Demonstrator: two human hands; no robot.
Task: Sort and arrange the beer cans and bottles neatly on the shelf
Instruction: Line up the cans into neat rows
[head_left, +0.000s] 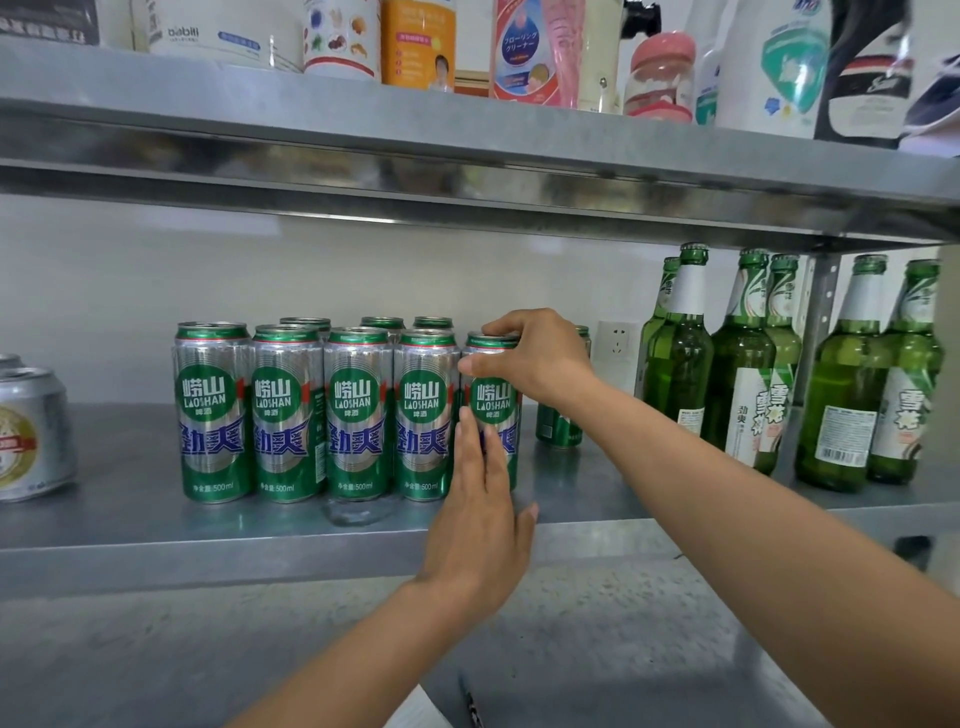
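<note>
The fifth can (493, 397) stands upright at the right end of the front row (322, 410) of green Laoshan cans, near the front edge of the shelf (130, 519); its long axis is vertical. The right hand (535, 358) reaches in from the right and above, w/ fingers curled over the top rim and the thumb on the can's left side, so it grasps the can at the top. The left hand (480, 525) is not clenched: its fingers are straight and lie flat on the lower front of the can, i.e. it presses and does not hold. So the can is directly under the right grip and just behind the left fingers.

Whether the can touches its left neighbour cannot be told. Probably the step is the final aligning: label to the front, side against the row. A stray can (558, 431) stands further back behind the right wrist, approx. between the row and the green bottles (779, 364) at the right; it seems the next one to bring in. A silver can (31, 431) of another brand stands well apart at the left.
</note>
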